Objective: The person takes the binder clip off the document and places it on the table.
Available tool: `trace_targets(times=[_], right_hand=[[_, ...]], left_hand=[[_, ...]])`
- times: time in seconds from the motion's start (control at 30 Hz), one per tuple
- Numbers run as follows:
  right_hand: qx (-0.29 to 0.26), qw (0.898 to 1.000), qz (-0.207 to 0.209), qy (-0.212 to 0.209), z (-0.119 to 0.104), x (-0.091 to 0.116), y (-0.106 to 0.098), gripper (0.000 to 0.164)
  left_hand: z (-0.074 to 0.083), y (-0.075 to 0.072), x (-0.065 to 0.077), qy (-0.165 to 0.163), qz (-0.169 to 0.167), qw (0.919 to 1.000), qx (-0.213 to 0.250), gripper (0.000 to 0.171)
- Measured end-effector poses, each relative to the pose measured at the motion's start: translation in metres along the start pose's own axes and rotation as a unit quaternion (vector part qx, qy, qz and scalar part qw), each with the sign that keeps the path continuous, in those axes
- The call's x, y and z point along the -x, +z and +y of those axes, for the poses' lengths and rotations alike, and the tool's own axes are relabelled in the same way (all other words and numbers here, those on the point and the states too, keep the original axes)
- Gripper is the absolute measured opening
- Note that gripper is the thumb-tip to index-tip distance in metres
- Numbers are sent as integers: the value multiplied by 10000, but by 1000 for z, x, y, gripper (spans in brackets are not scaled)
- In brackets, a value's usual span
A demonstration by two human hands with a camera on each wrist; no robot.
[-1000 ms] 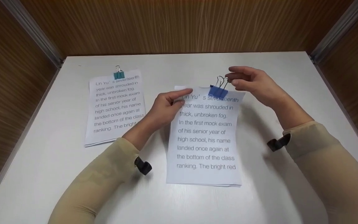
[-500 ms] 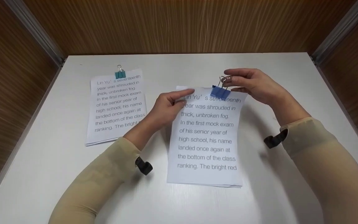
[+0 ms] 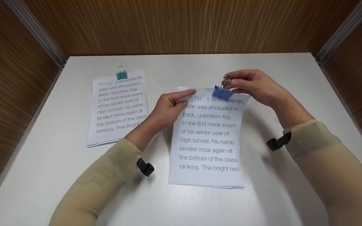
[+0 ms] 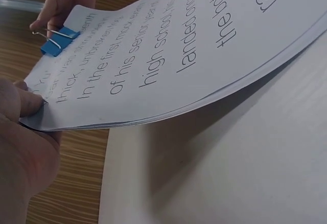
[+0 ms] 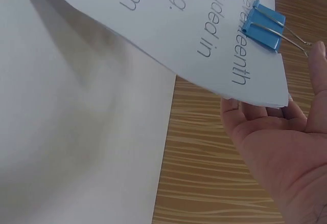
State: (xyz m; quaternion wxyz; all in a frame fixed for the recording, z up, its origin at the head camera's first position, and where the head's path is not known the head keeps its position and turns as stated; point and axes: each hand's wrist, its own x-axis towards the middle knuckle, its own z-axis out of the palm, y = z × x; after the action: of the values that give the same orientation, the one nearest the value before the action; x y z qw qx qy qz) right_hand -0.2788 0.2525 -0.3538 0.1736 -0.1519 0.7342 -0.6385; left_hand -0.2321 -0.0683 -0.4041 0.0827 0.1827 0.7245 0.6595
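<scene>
A stack of printed sheets [image 3: 209, 150] is raised at its top end, with a blue binder clip [image 3: 222, 93] on the top edge, right of centre. My left hand [image 3: 168, 108] pinches the stack's upper left edge, thumb over the print and other fingers beneath. At the clip, my right hand [image 3: 258, 86] holds the wire handles. Seen from the right wrist, the thumb [image 5: 318, 63] touches the end of a handle, and the other fingers lie partly hidden behind the paper. The clip's body [image 5: 264, 25] lies over the first line of print.
Left of the left hand, a second printed stack [image 3: 116, 110] lies on the white table [image 3: 58, 175], a teal binder clip [image 3: 122, 75] at its top. Wood-grain panels [image 3: 187, 28] enclose the table at the back and sides.
My right hand has moved a little left and down, and its thumb and fingers have closed in on the clip's handles. My left hand keeps its pinch on the sheets.
</scene>
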Motion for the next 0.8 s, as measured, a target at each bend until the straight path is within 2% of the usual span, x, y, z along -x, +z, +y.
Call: trace_targets(times=[0.17, 0.3, 0.43, 0.57, 0.8], right_hand=[[733, 9972, 91, -110, -1, 2, 4, 44], [941, 9950, 142, -290, -3, 3, 6, 43], [803, 9949, 377, -484, -4, 5, 7, 43], [477, 9933, 798, -693, -7, 9, 4, 42], [-192, 9881, 1247, -876, -10, 21, -15, 37]], left_hand=[[1, -1, 1, -76, -27, 9999, 75, 42], [0, 0, 0, -43, -51, 10000, 42, 42], [-1, 0, 0, -45, -17, 10000, 61, 42], [-2, 0, 0, -97, 52, 9999, -7, 42], [-4, 0, 2, -143, 118, 9998, -39, 42]])
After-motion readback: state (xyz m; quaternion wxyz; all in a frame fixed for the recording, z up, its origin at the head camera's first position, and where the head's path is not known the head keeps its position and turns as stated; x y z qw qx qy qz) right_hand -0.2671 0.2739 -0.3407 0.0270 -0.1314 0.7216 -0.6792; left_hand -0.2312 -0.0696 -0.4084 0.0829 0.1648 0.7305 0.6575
